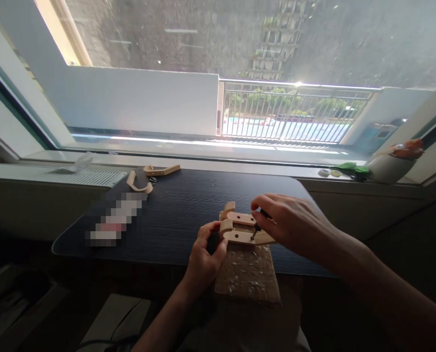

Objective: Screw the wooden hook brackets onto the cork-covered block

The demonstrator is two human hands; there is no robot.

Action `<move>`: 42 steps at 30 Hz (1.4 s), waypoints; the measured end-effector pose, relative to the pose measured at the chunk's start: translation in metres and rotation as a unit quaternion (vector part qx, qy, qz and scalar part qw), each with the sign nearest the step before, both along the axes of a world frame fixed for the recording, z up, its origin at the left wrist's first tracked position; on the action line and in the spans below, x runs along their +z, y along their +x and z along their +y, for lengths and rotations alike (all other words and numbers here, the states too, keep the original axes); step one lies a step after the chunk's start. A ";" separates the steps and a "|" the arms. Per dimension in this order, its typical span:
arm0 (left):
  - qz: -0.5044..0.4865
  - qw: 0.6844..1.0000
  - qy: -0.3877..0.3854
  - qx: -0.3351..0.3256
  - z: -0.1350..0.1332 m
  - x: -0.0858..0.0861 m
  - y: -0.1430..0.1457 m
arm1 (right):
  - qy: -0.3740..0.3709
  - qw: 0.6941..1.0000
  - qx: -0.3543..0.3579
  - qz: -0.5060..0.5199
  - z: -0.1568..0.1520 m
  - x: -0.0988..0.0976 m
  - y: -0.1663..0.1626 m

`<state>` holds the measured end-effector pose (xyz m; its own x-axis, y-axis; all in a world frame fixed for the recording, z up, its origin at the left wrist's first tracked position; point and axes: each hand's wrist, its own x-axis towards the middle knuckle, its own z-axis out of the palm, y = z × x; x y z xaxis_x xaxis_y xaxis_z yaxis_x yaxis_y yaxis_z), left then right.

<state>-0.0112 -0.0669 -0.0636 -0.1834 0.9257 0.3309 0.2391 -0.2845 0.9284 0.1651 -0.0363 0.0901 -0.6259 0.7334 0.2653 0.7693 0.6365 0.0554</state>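
Observation:
A board wrapped in clear plastic (245,274) juts over the table's near edge. Across it lies a pale wooden hook (242,237) with a curled left end and holes along its flat bar. Behind this one sits a second wooden hook (240,218), roughly parallel to it. My left hand (205,254) pinches the near hook's curled end, thumb in front. In my right hand (294,220) is a small dark screwdriver (256,229), mostly covered by the fingers. Its tip points down at a screw in the near hook's right-hand hole; whether it is seated is hard to see.
On the dark table (188,205), two more wooden hooks, one bent (139,185) and one longer (163,170), lie back left beside small screws (152,180). A blurred-out item (115,220) is nearer. The windowsill carries a white pot (394,166) and green item (352,169).

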 end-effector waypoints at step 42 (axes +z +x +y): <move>-0.054 0.994 0.068 -0.060 0.001 -0.007 -0.004 | -0.003 0.988 -0.155 -0.025 -0.027 0.005 -0.001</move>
<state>-0.0147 -0.0661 -0.0702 -0.1151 0.8908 0.4396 0.0957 -0.4305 0.8975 0.1641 -0.0632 0.0955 -0.3831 0.8936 0.2339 0.9237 0.3710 0.0953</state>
